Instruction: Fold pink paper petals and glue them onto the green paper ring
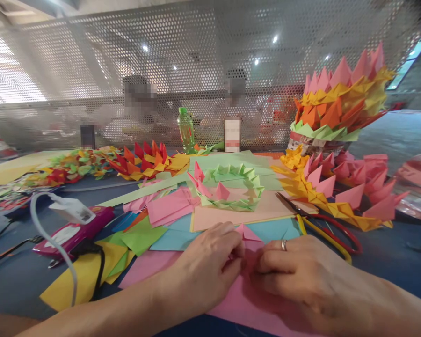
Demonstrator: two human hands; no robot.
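Observation:
A small folded pink paper (250, 235) sits between my two hands, its pointed top showing above the fingers. My left hand (215, 260) pinches its left side with curled fingers. On the other side my right hand (294, 271), with a ring on one finger, is closed on the paper's right edge. The lower part of the folded paper is hidden by my fingers. Beneath both hands lies a larger flat pink sheet (247, 309). Just beyond them, a ring of folded light green paper (231, 204) with several pink points at its left rests on flat sheets.
Scissors (303, 220) with red and yellow handles lie to the right. Folded pink and yellow chains (337, 196) and a tiered paper stack (340, 103) stand behind. Left are a purple power strip (73, 234) with cables and coloured sheets (142, 236). A green bottle (185, 131) stands by the perforated screen.

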